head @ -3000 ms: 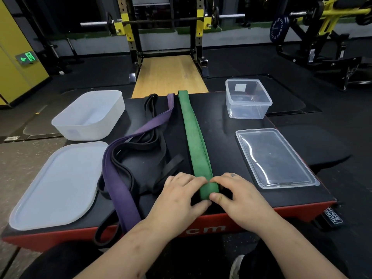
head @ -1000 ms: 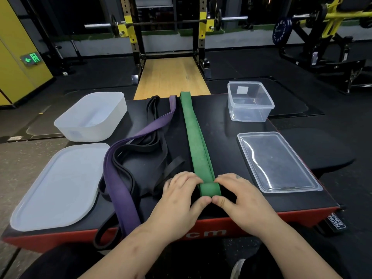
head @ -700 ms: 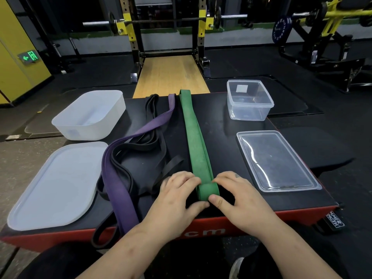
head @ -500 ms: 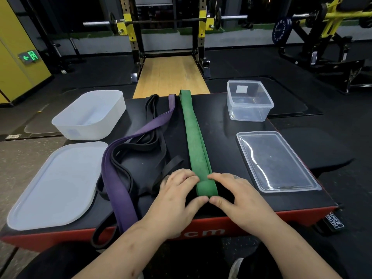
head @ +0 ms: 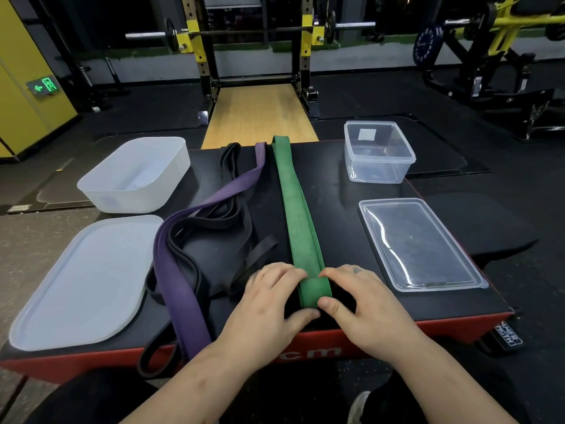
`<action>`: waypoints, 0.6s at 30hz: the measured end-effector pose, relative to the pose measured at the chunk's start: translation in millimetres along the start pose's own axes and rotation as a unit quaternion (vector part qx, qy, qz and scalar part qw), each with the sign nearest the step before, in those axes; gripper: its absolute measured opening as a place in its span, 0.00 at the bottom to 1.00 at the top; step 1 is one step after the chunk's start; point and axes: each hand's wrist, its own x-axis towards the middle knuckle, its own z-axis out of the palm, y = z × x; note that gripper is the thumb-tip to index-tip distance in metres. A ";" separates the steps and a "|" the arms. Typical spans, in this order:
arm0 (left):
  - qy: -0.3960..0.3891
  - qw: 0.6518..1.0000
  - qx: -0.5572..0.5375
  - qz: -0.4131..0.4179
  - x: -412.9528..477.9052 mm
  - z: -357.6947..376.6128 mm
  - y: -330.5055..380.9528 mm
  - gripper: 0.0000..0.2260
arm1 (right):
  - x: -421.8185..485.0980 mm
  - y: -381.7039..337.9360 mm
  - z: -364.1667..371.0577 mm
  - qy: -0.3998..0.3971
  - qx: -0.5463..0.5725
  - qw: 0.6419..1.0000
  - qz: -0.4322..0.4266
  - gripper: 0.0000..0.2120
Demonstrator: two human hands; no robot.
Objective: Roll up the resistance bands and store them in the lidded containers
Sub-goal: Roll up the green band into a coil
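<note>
A green resistance band (head: 295,209) lies straight down the middle of the black box top, its near end curled into a small roll. My left hand (head: 269,304) and my right hand (head: 360,301) pinch that roll from either side, thumbs under it. A purple band (head: 180,270) and several black bands (head: 226,221) lie tangled to the left. A frosted white container (head: 134,175) and its lid (head: 79,280) sit at the left. A clear container (head: 377,153) and its clear lid (head: 419,243) sit at the right.
The black-topped red box (head: 397,327) ends just in front of my hands; band loops hang over its near edge at the left. Behind it stand a wooden platform (head: 260,114) and a squat rack with a barbell. Dark gym floor lies to the right.
The rolled end of the green band has grown slightly and crept forward away from me. Both hands stayed on it. Nothing else moved.
</note>
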 end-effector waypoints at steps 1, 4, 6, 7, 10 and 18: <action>0.004 1.000 0.003 -0.004 0.8 0.3 -0.2 0.27 | 0.2 0.3 -0.5 -0.003 0.000 1.000 0.001 0.27; 0.000 1.000 0.020 -0.019 1.4 -1.2 1.8 0.30 | 1.3 0.4 -2.7 -0.006 0.008 1.000 0.014 0.28; -0.005 0.999 0.016 -0.030 1.5 -2.7 3.6 0.33 | 1.8 -0.4 -1.4 0.008 -0.007 1.000 0.007 0.28; -0.007 0.999 0.011 -0.032 1.9 -3.1 3.9 0.34 | 1.7 -0.3 -0.2 0.017 -0.018 1.000 0.003 0.29; -0.010 1.000 -0.001 -0.010 4.3 -3.1 3.3 0.31 | 0.0 1.3 -1.2 0.029 -0.006 1.000 0.001 0.30; -0.006 0.999 0.048 -0.024 2.8 -2.6 6.8 0.30 | 0.6 2.1 0.2 0.022 -0.016 0.999 0.027 0.31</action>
